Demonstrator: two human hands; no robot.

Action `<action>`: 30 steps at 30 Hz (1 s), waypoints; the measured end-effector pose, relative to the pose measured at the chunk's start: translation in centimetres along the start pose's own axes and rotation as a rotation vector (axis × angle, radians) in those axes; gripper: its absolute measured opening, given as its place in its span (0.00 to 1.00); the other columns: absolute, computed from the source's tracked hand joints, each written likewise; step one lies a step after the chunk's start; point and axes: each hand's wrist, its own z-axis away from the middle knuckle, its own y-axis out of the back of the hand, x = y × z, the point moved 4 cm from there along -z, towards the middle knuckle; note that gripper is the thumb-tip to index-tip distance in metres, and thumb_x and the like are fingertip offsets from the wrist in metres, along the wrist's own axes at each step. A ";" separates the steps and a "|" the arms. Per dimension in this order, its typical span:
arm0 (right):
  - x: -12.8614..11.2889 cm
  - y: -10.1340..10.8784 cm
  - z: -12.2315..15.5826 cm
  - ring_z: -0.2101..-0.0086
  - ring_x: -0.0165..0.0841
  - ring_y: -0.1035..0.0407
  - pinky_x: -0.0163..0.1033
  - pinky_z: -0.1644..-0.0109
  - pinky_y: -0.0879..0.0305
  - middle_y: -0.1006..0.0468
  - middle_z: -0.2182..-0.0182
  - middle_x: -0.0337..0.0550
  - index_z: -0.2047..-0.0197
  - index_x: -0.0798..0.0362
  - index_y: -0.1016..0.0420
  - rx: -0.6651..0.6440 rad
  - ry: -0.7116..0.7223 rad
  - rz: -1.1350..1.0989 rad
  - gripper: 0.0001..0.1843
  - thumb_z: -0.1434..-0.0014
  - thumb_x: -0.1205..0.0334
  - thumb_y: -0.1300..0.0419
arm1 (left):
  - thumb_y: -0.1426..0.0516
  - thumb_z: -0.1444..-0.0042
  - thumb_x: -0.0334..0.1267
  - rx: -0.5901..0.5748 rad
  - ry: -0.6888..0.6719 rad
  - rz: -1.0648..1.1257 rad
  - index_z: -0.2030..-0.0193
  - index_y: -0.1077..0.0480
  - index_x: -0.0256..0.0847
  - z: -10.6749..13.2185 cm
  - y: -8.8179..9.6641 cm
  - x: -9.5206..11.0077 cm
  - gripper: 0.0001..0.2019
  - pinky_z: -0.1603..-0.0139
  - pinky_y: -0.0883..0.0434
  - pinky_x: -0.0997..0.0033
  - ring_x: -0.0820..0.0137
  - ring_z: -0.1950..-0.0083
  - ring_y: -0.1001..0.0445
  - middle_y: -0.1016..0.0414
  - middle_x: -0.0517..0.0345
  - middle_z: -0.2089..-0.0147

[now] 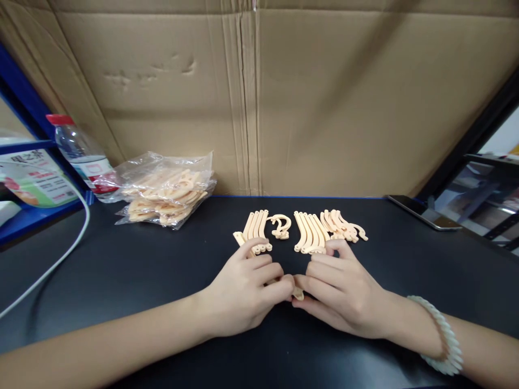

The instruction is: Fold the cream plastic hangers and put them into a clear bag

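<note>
My left hand and my right hand meet fingertip to fingertip over a black table. Both are curled around a beige curved plastic piece, whose tip shows between them; its other end sticks out beyond my left fingers. Just past my left hand lies a row of the same beige pieces with a hook-shaped piece beside it. Past my right hand lies another row and a small heap of several pieces.
A clear plastic bag of beige pieces lies at the back left, next to a water bottle with a red cap. A white cable crosses the left side. A phone lies at the back right. A cardboard wall stands behind.
</note>
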 end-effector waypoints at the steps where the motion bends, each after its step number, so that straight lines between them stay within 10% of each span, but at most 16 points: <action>1: 0.0 -0.1 0.0 0.73 0.29 0.45 0.41 0.59 0.50 0.32 0.76 0.37 0.69 0.57 0.27 -0.011 0.001 -0.016 0.12 0.34 0.63 0.45 | 0.49 0.39 0.29 -0.024 0.002 0.005 0.66 0.33 0.40 0.0 0.0 0.0 0.06 0.50 0.36 0.61 0.72 0.72 0.34 0.29 0.62 0.72; 5: 0.0 -0.7 0.2 0.73 0.30 0.44 0.41 0.58 0.49 0.34 0.76 0.37 0.68 0.56 0.27 -0.059 -0.041 -0.114 0.13 0.33 0.62 0.46 | 0.48 0.44 0.28 -0.041 -0.002 0.038 0.68 0.34 0.39 0.0 0.0 0.1 0.05 0.67 0.40 0.66 0.72 0.74 0.38 0.33 0.62 0.76; 13: 1.7 0.2 -0.2 0.76 0.27 0.41 0.39 0.64 0.46 0.33 0.79 0.35 0.63 0.54 0.24 0.064 -0.277 -0.359 0.08 0.35 0.60 0.42 | 0.51 0.37 0.27 0.088 -0.201 -0.142 0.68 0.34 0.40 -0.1 1.9 -0.3 0.10 0.62 0.40 0.65 0.71 0.73 0.35 0.27 0.62 0.74; 22: 4.0 0.3 0.0 0.66 0.34 0.32 0.43 0.57 0.40 0.24 0.70 0.40 0.59 0.50 0.23 0.154 -0.377 -0.336 0.06 0.38 0.61 0.39 | 0.50 0.36 0.29 -0.321 0.083 0.006 0.60 0.31 0.39 0.5 3.7 -8.4 0.07 0.47 0.38 0.60 0.62 0.52 0.31 0.25 0.53 0.60; 30: 4.8 0.1 0.2 0.61 0.36 0.31 0.45 0.53 0.38 0.22 0.64 0.42 0.57 0.50 0.22 0.166 -0.413 -0.292 0.06 0.39 0.62 0.39 | 0.51 0.43 0.22 -0.380 0.150 0.249 0.58 0.30 0.39 1.8 1.9 -8.9 0.13 0.52 0.31 0.68 0.66 0.53 0.31 0.30 0.51 0.54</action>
